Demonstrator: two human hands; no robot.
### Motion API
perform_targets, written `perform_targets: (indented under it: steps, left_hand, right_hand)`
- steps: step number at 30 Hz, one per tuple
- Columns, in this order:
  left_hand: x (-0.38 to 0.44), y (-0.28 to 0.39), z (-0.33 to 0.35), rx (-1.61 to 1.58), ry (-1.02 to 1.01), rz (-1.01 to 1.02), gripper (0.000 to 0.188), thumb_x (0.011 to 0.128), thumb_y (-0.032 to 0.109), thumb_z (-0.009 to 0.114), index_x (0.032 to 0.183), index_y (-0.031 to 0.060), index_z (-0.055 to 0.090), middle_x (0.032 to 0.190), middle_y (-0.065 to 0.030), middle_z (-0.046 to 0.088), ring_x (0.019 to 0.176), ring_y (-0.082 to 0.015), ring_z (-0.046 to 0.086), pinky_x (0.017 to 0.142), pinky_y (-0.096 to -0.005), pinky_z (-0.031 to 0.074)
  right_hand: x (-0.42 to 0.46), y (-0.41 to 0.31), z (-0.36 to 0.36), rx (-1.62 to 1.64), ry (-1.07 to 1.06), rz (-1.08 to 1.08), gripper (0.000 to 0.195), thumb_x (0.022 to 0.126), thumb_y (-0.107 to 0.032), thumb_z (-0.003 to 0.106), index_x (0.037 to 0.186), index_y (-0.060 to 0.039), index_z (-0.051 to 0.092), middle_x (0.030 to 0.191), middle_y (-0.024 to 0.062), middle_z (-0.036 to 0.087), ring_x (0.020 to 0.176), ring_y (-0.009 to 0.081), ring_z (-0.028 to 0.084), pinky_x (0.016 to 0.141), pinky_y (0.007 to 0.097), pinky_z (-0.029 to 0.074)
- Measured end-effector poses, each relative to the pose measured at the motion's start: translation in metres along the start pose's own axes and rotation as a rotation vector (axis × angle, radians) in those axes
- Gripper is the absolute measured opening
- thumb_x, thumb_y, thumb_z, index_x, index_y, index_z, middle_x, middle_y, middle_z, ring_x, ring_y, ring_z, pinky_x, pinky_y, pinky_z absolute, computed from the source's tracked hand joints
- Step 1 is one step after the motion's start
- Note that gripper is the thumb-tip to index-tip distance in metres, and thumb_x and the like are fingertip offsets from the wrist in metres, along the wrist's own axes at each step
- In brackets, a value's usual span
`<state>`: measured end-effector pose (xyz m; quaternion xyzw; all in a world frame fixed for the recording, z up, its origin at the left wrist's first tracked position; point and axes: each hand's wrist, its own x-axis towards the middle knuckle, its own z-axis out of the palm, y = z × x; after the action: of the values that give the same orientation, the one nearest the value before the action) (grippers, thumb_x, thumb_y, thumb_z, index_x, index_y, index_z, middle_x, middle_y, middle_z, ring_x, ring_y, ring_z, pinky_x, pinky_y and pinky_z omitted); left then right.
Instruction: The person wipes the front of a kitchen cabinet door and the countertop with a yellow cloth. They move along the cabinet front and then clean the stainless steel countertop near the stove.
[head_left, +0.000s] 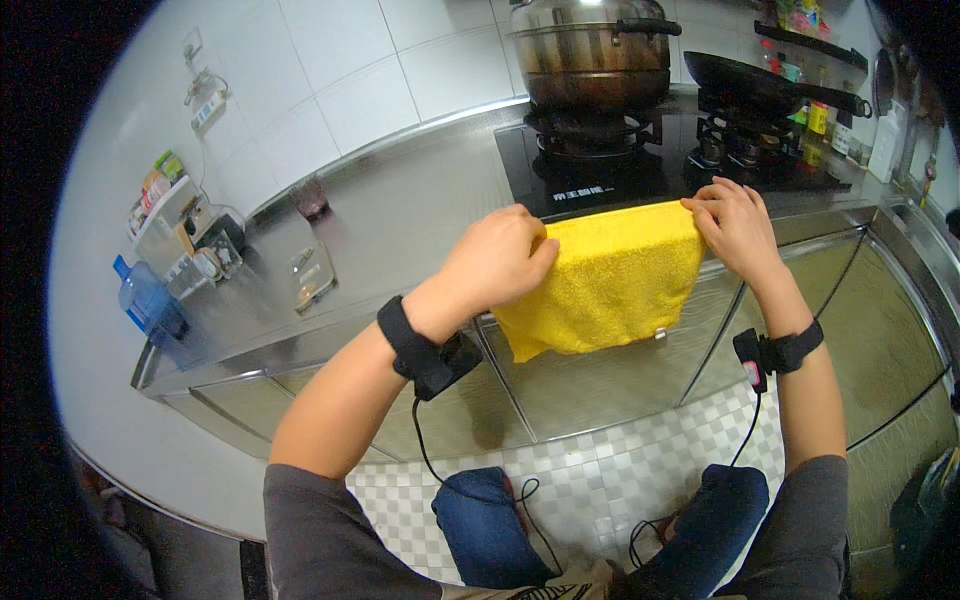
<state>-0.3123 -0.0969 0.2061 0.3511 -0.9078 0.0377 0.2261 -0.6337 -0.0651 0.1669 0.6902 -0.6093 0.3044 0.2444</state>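
A yellow terry cloth (607, 281) hangs down over the front edge of the metal counter, its upper edge stretched between my hands. My left hand (506, 259) pinches the cloth's upper left corner between thumb and fingers. At the upper right corner, my right hand (731, 225) grips the cloth in the same way. A small white tag shows at the lower right of the cloth. Just behind its upper edge lies the black glass gas hob (589, 176). Each wrist wears a black strap with a small cabled device.
A large steel pot (592, 56) stands on the left burner, a black wok (750, 86) on the right. On the steel counter (405, 195) at left are a smartphone (315, 277), a dark pink glass (310, 199) and a blue plastic bottle (146, 289). Bottles stand at the far right.
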Motion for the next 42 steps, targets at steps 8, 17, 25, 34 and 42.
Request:
perform_targets:
  steps: [8, 17, 25, 34, 42]
  left_hand:
    - [0.003, 0.001, 0.004, 0.036, -0.008, -0.032, 0.036, 0.090, 0.029, 0.056, 0.097, -0.0037, 0.070, 0.100, -0.0221, 0.065, 0.094, -0.0378, 0.062, 0.084, -0.0428, 0.050]
    - [-0.005, 0.012, 0.003, 0.063, 0.032, 0.065, 0.038, 0.091, 0.030, 0.058, 0.105, -0.0033, 0.068, 0.104, -0.0204, 0.064, 0.097, -0.0371, 0.061, 0.087, -0.0425, 0.048]
    - [0.016, 0.029, 0.013, 0.160, -0.001, 0.071, 0.038, 0.090, 0.031, 0.058, 0.103, -0.0042, 0.068, 0.098, -0.0190, 0.064, 0.093, -0.0357, 0.061, 0.084, -0.0427, 0.048]
    - [0.040, 0.045, 0.028, 0.177, 0.049, 0.140, 0.038, 0.089, 0.032, 0.060, 0.093, -0.0052, 0.068, 0.091, -0.0185, 0.062, 0.088, -0.0349, 0.059, 0.080, -0.0428, 0.047]
    - [0.065, 0.061, 0.043, 0.146, 0.081, 0.214, 0.039, 0.086, 0.032, 0.062, 0.075, -0.0057, 0.065, 0.080, -0.0198, 0.059, 0.082, -0.0359, 0.059, 0.075, -0.0436, 0.047]
  right_hand:
    - [-0.009, -0.066, 0.004, 0.275, 0.138, -0.182, 0.027, 0.090, -0.022, 0.057, 0.103, -0.0032, 0.071, 0.111, 0.0155, 0.067, 0.107, 0.0309, 0.062, 0.097, 0.0417, 0.046]
    - [-0.001, -0.042, 0.012, 0.410, 0.075, -0.072, 0.026, 0.091, -0.023, 0.056, 0.097, -0.0037, 0.073, 0.101, 0.0155, 0.071, 0.095, 0.0304, 0.068, 0.084, 0.0386, 0.055]
    - [0.004, 0.000, 0.007, 0.441, 0.004, -0.037, 0.026, 0.090, -0.016, 0.055, 0.097, 0.0017, 0.072, 0.099, 0.0186, 0.071, 0.092, 0.0307, 0.070, 0.084, 0.0361, 0.054]
    - [0.005, 0.037, 0.005, 0.436, -0.008, -0.049, 0.027, 0.089, -0.015, 0.054, 0.095, 0.0042, 0.072, 0.098, 0.0181, 0.072, 0.090, 0.0299, 0.070, 0.083, 0.0348, 0.055]
    - [0.002, 0.070, 0.010, 0.418, 0.091, -0.091, 0.026, 0.085, -0.020, 0.055, 0.085, -0.0015, 0.074, 0.089, 0.0160, 0.072, 0.083, 0.0297, 0.070, 0.079, 0.0370, 0.056]
